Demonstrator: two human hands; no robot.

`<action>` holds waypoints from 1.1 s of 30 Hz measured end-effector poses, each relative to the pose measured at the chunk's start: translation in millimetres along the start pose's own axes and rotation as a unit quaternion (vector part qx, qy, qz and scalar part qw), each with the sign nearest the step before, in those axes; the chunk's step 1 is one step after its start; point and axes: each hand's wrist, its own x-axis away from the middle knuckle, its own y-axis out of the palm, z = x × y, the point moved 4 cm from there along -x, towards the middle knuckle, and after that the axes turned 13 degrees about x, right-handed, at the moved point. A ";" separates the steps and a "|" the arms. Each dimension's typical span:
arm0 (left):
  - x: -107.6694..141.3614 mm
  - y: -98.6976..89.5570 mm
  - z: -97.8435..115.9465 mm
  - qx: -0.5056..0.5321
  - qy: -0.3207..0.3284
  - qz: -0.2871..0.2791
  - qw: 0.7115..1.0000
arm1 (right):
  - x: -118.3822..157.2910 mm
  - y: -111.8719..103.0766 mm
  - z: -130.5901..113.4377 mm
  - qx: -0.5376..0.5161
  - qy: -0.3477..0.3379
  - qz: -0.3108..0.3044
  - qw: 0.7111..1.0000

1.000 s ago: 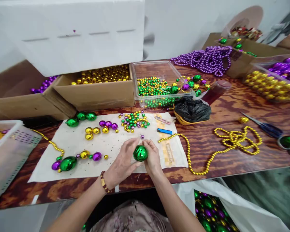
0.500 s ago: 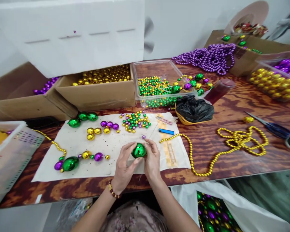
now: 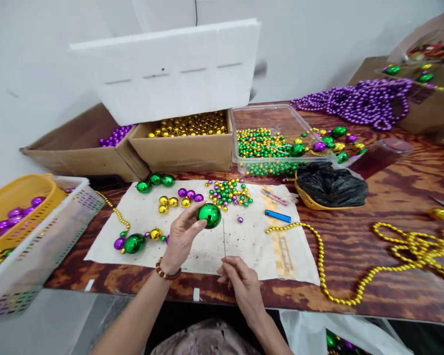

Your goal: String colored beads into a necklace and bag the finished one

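My left hand (image 3: 183,231) is closed around a large shiny green bead (image 3: 209,216), raised over the white cloth (image 3: 203,256). Pinched in my right hand (image 3: 242,278), near the table's front edge, is a thin straight strand (image 3: 224,239) that runs up beside the green bead; whether it is thread or a needle I cannot tell. Left of my left hand lies a strung row with a big green bead (image 3: 134,243) and a gold bead (image 3: 155,234); my hand hides its right end. Small mixed beads (image 3: 229,193), purple beads (image 3: 190,195) and gold beads (image 3: 164,201) lie in groups beyond.
A blue lighter (image 3: 277,216) and pinkish snips (image 3: 274,197) lie on the cloth's right. A gold bead chain (image 3: 321,256) curls rightwards. Behind stand a cardboard box (image 3: 181,153), a clear tub (image 3: 281,109) and a black-lined basket (image 3: 318,203); a white crate (image 3: 59,236) is at left.
My right hand has left the green bead and moved down toward the table edge, drawing out the thin strand. My left hand still holds the bead. The camera view has turned left.
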 end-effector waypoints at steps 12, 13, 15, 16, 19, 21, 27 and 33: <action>-13.6 3.1 19.1 0.098 0.003 0.006 0.995 | 2.1 11.0 -0.1 0.086 -0.061 -0.033 0.994; -13.1 3.2 18.8 0.097 0.000 0.007 0.995 | 1.8 11.3 -0.4 0.086 -0.060 -0.032 0.994; -12.2 3.6 18.8 0.095 -0.005 0.010 0.995 | 1.0 11.8 -1.3 0.085 -0.060 -0.030 0.994; -11.9 3.9 19.0 0.094 -0.007 0.010 0.996 | 0.7 12.1 -1.9 0.085 -0.059 -0.029 0.994; -11.9 4.0 19.3 0.095 -0.008 0.005 0.995 | 0.1 12.7 -3.3 0.084 -0.059 -0.028 0.994; -12.5 2.7 18.7 0.094 -0.006 0.005 0.996 | 0.2 12.7 -3.7 0.084 -0.057 -0.029 0.994; -13.0 -0.5 16.9 0.092 -0.005 0.011 0.996 | 0.2 12.4 -3.2 0.085 -0.055 -0.030 0.994; -9.9 2.9 17.3 0.102 -0.023 0.005 0.995 | -0.7 13.6 -2.8 0.076 -0.052 -0.033 0.995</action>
